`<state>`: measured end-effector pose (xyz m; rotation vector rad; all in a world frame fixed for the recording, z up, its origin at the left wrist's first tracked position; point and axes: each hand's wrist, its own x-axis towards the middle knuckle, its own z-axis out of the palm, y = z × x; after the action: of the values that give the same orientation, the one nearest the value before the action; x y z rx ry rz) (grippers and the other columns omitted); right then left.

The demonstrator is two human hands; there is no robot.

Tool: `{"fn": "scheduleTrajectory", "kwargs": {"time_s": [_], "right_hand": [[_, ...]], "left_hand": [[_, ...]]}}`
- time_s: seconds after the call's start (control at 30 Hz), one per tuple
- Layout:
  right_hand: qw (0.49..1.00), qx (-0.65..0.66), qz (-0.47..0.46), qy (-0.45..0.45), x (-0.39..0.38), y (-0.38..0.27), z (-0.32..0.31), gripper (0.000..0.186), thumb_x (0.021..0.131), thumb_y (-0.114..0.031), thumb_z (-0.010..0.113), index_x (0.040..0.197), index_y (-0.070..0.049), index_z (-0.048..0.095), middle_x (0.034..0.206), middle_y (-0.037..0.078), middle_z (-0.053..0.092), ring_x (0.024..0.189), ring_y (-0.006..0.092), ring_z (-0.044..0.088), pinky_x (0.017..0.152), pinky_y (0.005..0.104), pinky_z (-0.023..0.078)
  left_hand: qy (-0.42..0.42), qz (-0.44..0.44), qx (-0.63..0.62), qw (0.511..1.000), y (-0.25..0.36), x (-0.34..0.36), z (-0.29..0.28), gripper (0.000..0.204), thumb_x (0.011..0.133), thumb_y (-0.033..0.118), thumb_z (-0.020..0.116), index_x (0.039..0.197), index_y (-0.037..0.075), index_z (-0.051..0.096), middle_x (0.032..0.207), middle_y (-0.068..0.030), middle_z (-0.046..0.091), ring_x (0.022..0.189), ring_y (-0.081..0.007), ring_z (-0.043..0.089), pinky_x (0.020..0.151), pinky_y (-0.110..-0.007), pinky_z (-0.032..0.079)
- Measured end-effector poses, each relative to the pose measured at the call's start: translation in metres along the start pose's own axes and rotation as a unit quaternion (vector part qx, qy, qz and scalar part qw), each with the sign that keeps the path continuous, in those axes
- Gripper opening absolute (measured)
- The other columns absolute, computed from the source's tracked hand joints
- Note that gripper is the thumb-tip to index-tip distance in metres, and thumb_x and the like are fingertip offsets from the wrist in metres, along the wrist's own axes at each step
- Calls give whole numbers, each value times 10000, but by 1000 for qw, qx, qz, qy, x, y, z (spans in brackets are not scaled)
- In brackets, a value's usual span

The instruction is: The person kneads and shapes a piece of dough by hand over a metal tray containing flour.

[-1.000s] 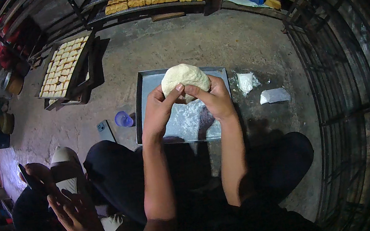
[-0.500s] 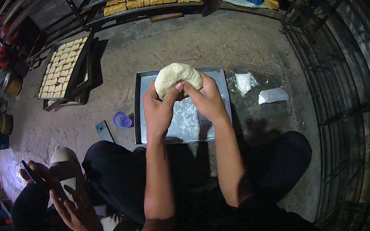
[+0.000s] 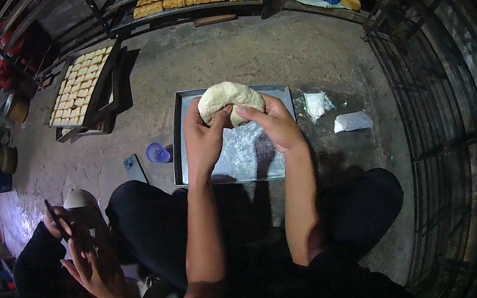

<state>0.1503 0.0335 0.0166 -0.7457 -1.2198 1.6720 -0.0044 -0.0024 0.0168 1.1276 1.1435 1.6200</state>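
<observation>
Pale cream lump of soft dough (image 3: 230, 94), just above frame centre, is held over a shallow rectangular grey metal tray (image 3: 238, 167), powder-dusted. Versus one second ago, its outline reads less as a round disc, more as a bent crescent, near edge tucked in at the thumbs; thumb tips, then together, now stand slightly apart. Bare left hand (image 3: 201, 139) and bare right hand (image 3: 281, 126) both pinch the dough, thumbs nearest, other fingers mostly hidden. Tray unmoved. Judgement: folding by hand is under way, incomplete.
</observation>
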Motion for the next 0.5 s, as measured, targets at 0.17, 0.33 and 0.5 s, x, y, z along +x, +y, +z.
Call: {"fn": "scheduleTrajectory", "kwargs": {"time_s": [0.17,0.33,0.5], "right_hand": [[1000,16,-9,-11,1,5,-7,353,916,-178,704,1213,-1,636,1119,36,679,1041,118,615,941,291,469],[1000,-14,-3,9,3,7,-1,341,921,-186,694,1203,-1,639,1107,29,681,1039,116,611,942,288,461],[999,-19,19,19,0,3,-7,351,917,-198,699,1206,-10,638,1110,34,679,1033,115,612,939,286,459]], "left_hand": [[13,67,139,988,-4,1,1,208,880,27,665,1068,-33,600,925,-113,700,809,-134,668,699,-270,524],[-15,44,83,995,-15,0,-2,214,924,42,625,1115,-20,548,966,-97,690,801,-117,643,677,-274,525],[-89,-85,0,992,-4,1,-6,277,966,145,627,1186,4,536,1075,-57,639,921,-98,607,763,-266,510]]}}
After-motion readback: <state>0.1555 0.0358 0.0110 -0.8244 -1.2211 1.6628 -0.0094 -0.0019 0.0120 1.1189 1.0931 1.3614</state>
